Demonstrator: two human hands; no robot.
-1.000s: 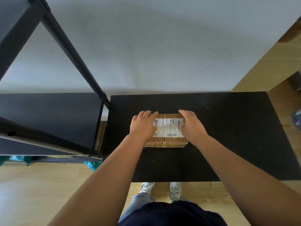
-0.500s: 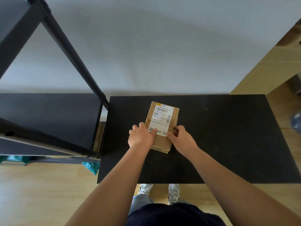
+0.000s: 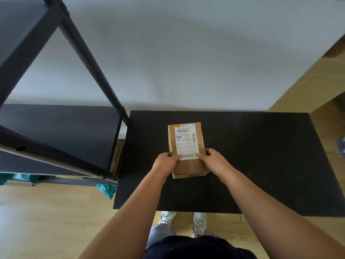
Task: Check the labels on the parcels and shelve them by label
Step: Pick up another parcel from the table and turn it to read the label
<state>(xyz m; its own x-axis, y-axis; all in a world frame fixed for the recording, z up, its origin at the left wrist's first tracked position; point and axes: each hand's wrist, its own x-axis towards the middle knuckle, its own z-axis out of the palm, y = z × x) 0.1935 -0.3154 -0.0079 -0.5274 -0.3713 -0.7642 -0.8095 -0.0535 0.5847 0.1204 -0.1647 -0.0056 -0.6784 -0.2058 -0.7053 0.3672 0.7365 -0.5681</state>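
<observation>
A brown cardboard parcel (image 3: 188,165) lies lengthwise on the black table (image 3: 261,156), its long side pointing away from me. A white shipping label (image 3: 185,141) with barcodes faces up on its top. My left hand (image 3: 165,161) grips the parcel's left edge near the label's lower corner. My right hand (image 3: 214,159) grips the right edge at the same height. Both thumbs press on the label's bottom strip.
A black metal shelving unit (image 3: 61,131) stands to the left of the table, its shelf board at table height. Teal bags (image 3: 106,189) lie on the wooden floor under it. A grey wall rises behind the table. My white shoes (image 3: 199,221) show under the table's front edge.
The parcel lay crosswise under both hands a second ago. It has been turned a quarter turn, lengthwise, and straightened, so the label now reads upright toward me.
</observation>
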